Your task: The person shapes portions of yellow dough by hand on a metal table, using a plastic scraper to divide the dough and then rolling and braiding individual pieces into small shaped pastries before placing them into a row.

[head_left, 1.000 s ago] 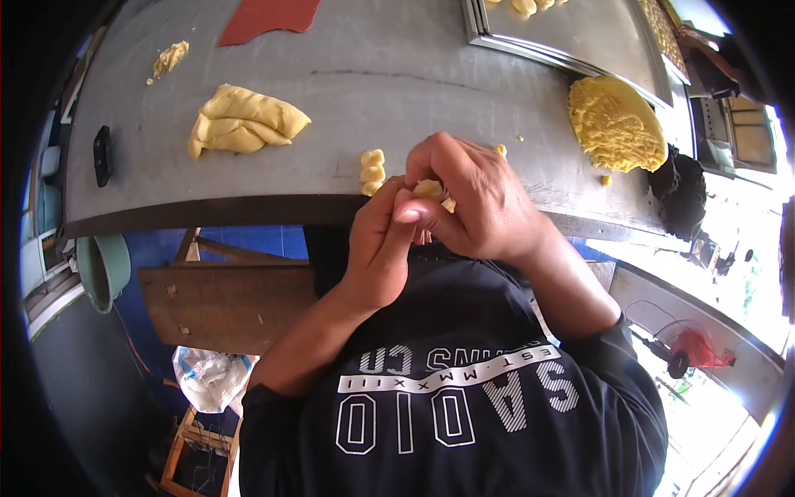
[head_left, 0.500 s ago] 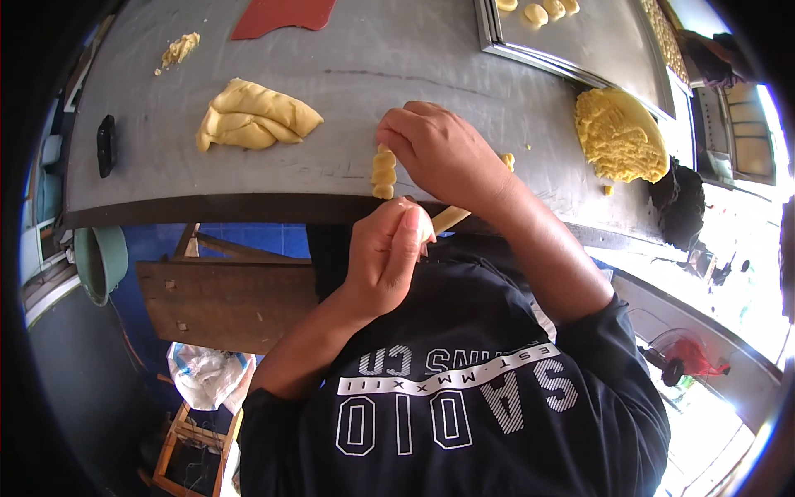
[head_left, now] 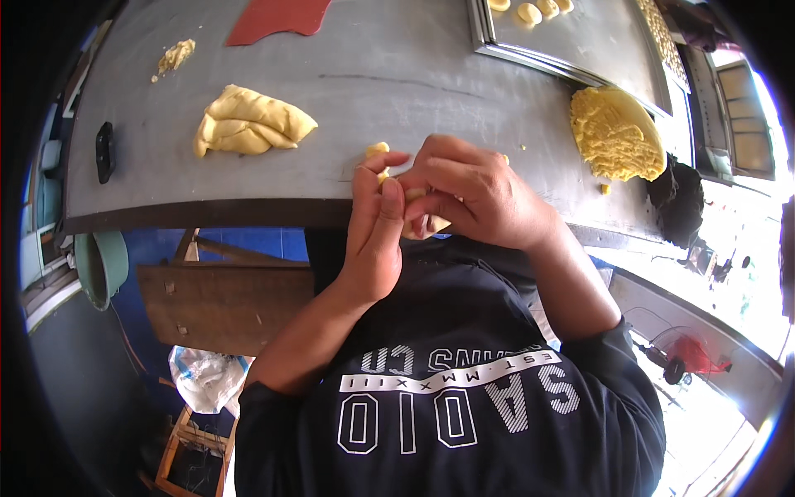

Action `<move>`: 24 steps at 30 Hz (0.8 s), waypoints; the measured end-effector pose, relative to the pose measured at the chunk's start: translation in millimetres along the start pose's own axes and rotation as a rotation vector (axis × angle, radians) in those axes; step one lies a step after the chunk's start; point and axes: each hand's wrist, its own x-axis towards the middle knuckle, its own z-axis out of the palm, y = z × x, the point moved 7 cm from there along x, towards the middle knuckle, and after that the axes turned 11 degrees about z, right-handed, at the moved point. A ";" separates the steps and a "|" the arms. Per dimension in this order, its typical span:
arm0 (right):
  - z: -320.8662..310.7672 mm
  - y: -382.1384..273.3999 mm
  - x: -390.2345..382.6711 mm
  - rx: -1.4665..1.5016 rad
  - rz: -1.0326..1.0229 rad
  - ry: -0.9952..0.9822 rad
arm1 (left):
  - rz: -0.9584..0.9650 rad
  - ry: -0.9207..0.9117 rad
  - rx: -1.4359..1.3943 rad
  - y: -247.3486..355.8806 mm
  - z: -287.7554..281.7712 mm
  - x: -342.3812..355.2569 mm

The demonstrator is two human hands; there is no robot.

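My left hand (head_left: 377, 228) and my right hand (head_left: 476, 190) meet at the table's near edge, both closed around a pale yellow strip of dough (head_left: 439, 224). My right fingers pinch the dough beside my left thumb; most of it is hidden by the fingers. Just beyond my left fingertips lie small dough pieces (head_left: 377, 149), partly covered by that hand. Farther left on the table rests a large folded lump of smooth dough (head_left: 252, 122). Over to the right sits a rough, deeper yellow mass (head_left: 617, 137).
A metal tray (head_left: 580, 54) with several round dough pieces stands at the far right. A red scraper-like sheet (head_left: 277, 18), crumbly scraps (head_left: 176, 55) and a black object (head_left: 105, 152) lie on the metal table (head_left: 348, 108). A wooden bench (head_left: 224, 306) is below left.
My right hand has come back from the row of small dough pieces to the dough at my left hand. My left hand has shifted slightly up, now partly covering the row.
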 end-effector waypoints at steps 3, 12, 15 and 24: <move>-8.6 -13.0 8.2 -0.164 0.031 0.043 | 0.087 -0.067 0.051 2.0 2.1 2.9; 4.4 1.7 34.1 -0.240 0.251 0.313 | 0.149 0.007 0.283 15.4 -4.6 -0.9; 6.8 22.9 53.7 -0.390 0.203 0.264 | 0.101 -0.058 0.245 16.1 -2.9 -4.4; 24.0 63.3 61.0 -0.150 0.469 -0.018 | 0.351 -0.237 0.287 19.4 17.9 -4.5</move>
